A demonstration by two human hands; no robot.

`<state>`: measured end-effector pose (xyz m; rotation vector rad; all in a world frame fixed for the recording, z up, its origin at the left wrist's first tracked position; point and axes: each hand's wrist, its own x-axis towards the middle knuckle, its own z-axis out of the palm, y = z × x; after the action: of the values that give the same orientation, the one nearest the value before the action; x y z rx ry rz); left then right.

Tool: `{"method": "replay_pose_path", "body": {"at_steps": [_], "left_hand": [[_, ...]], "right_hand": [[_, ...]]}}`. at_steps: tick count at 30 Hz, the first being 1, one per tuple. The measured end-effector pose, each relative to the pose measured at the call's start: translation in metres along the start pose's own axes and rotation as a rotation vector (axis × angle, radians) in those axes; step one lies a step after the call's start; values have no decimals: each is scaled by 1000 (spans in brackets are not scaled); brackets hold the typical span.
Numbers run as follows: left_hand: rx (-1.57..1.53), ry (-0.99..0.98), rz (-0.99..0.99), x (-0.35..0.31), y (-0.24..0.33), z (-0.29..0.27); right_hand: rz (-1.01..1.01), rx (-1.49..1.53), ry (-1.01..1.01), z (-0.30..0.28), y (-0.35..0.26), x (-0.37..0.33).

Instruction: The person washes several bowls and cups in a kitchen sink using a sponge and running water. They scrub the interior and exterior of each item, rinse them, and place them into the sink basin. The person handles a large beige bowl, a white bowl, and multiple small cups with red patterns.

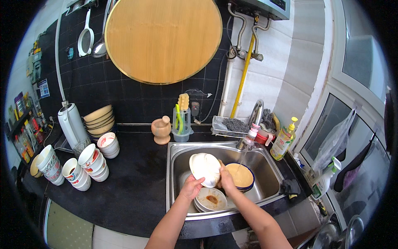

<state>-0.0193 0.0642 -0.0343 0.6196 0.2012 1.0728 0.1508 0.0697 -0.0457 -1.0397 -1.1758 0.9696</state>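
A white plate (205,168) is held up, tilted, over the left part of the metal sink (175,181). My left hand (192,187) grips its lower left edge, thumb on the face toward me. At the right edge is my right hand (226,181), its fingers partly hidden; whether it also has a scrubber in it I cannot make out. Below both hands lies a stack of white plates (212,199), the top one stained brown. Water runs from the faucet (256,116) into a yellowish bowl (240,175) with a blue rim, right of my hands.
Stacks of white bowls (99,166) and tan bowls (99,120) stand on the black counter (137,182) at left, near a white kettle (71,124). Behind the sink are a wooden mortar (161,132) and a utensil holder (181,128). A soap bottle (282,142) stands at right.
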Motion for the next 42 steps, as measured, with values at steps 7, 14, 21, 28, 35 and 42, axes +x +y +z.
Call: {"method": "replay_pose_path", "body": {"at_steps": [7,14,21,28,35,42], "left_hand": [[94,110,121,1,0,1],[132,31,-38,0,-3,-10],[64,0,-54,-3,-2,5],[348,55,-65,-1,-12,-4],[434,126,14,0,-15,-4],[755,94,-120,-5,-12,3]], "right_hand": [[107,-402,-30,71,-50,-67],[-221,-745,76,62,-77,-36],[-160,-228,49,0,-14,-1],[532,365,57,8,-13,-40],[529,513,49,-6,-47,-60],[237,277,420,-82,-8,-46]]}}
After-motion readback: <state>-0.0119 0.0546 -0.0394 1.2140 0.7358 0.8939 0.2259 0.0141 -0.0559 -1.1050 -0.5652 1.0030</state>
